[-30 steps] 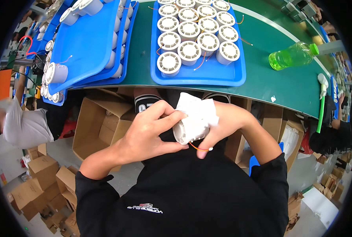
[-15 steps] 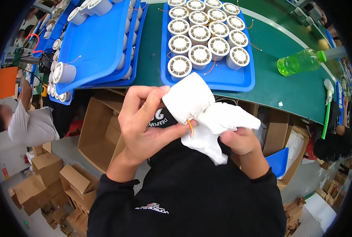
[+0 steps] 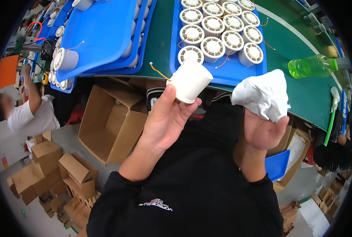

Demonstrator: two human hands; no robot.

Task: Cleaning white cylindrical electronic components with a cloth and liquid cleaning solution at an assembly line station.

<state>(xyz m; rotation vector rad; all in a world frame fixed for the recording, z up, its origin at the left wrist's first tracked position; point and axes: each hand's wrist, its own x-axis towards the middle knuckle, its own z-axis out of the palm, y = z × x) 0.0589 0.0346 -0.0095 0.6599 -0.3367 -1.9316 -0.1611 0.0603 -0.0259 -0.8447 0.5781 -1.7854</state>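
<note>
My left hand [image 3: 164, 116] grips a smooth white cylindrical housing [image 3: 192, 82] from below, with thumb and fingers closed round its lower end. The housing is tilted, and a short yellow-and-red wire [image 3: 158, 71] with a small plug sticks out on its left. In my right hand [image 3: 264, 132] is a crumpled white cloth [image 3: 263, 94], apart from the housing; it covers most of those fingers. Just beyond both hands, a blue tray [image 3: 223, 77] holds rows of similar white cylinders [image 3: 213, 47] with slotted round tops and thin wires.
Stacked blue trays [image 3: 93, 39] with more cylinders stand at the left of the green table [image 3: 302, 93]. A green bottle [image 3: 310, 67] lies at the right. Below the table edge sits an open cardboard box [image 3: 105, 122]. Another person [image 3: 34, 110] is at the far left.
The cloth has come away from the housing and moved right with my right hand. My left hand has turned the housing, so its wire now points up and left.
</note>
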